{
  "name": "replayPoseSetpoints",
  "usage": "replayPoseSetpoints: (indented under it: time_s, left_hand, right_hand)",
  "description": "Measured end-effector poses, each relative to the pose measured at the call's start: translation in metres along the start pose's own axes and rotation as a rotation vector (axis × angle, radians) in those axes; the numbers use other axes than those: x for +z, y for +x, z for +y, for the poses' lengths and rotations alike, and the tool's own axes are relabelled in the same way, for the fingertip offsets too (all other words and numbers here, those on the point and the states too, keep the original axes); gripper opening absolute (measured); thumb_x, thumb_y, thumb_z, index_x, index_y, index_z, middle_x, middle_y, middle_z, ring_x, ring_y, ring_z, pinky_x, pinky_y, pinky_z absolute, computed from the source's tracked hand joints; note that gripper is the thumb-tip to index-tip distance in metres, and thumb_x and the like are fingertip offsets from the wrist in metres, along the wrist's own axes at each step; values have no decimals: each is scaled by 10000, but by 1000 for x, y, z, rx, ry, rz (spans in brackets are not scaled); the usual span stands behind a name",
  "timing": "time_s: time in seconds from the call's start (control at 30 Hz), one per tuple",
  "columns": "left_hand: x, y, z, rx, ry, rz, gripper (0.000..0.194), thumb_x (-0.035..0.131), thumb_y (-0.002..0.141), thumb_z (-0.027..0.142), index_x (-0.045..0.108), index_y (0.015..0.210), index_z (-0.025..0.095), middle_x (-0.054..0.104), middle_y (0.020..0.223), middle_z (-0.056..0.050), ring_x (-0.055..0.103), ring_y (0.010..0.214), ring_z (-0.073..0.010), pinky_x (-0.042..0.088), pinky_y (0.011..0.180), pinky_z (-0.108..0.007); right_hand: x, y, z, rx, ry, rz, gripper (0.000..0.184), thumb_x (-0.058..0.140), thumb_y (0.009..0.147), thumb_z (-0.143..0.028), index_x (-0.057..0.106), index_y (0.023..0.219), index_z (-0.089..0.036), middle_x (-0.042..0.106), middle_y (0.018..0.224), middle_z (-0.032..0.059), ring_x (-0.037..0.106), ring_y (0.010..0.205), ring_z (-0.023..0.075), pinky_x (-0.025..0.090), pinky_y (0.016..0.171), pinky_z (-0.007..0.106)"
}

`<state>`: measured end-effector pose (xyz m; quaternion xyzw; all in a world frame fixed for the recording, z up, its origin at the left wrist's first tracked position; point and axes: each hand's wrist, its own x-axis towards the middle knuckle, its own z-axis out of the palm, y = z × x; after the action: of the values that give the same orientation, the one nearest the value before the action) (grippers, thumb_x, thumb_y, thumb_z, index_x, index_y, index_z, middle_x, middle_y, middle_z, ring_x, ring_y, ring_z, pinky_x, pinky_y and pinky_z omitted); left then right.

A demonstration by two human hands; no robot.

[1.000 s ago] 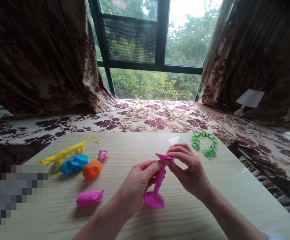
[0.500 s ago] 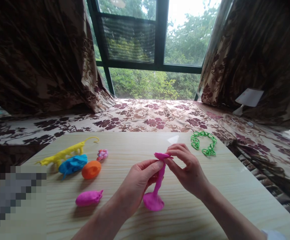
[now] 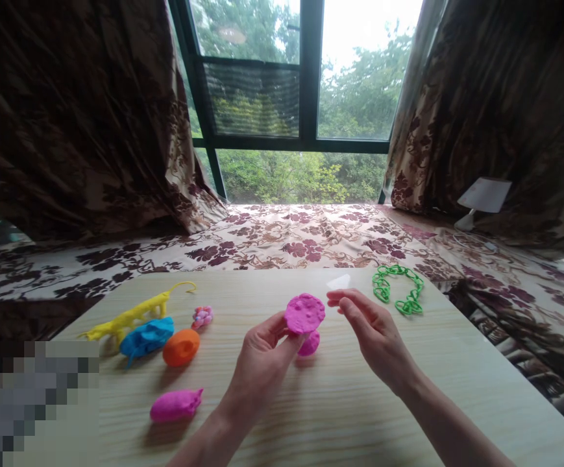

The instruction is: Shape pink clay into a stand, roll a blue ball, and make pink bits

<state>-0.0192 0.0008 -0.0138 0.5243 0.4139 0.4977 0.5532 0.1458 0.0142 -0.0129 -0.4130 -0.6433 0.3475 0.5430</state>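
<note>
My left hand pinches a magenta clay piece and holds it tilted, so its flat round disc faces me and its far end shows just below. My right hand hovers just right of the disc with its fingers stretched out and nothing in them. Both hands are above the middle of the light wooden table.
On the table's left lie a yellow clay animal, a blue clay lump, an orange clay ball, a small pink twisted piece and a magenta lump. A green clay chain lies at the back right. Floral cloth and curtains surround the table.
My left hand has tipped the magenta piece from upright to tilted, turning its round disc toward me. My right hand has let go of its top and opened.
</note>
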Motion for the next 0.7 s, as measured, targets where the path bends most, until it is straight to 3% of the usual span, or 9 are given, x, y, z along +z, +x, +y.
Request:
replayPoseSetpoints:
  time_s: [0.23,0.43,0.6,0.7]
  left_hand:
    - [3,-2,-2,166,131,27,273,576,763,205,647,1022,250,641,1035,-13,525,1005,-195,350,933,-276]
    - [4,-1,2,209,203,52,206,616,718,185,693,901,243,632,962,-22,541,917,-190,381,870,-252]
    - [1,0,-1,74,77,4,256,620,731,237,659,984,242,650,863,-14,556,832,-170,404,828,-267]
    - [-3,1,-4,-2,-65,40,247,541,798,319,649,986,202,652,834,-32,550,819,-166,415,817,-289]
  right_hand:
    - [7,-4,-5,126,172,-137,306,465,863,-360,599,687,-149,572,649,0,521,662,121,423,643,229]
    - [9,-3,-6,129,212,-93,301,485,850,-367,595,674,-148,557,639,1,501,637,114,418,617,223]
    - [8,-2,-3,105,207,-65,243,520,829,-358,628,755,-153,576,667,12,505,643,126,421,614,239]
    - [8,-2,-2,91,199,-3,237,521,829,-358,631,768,-156,569,660,7,496,633,124,411,605,239]
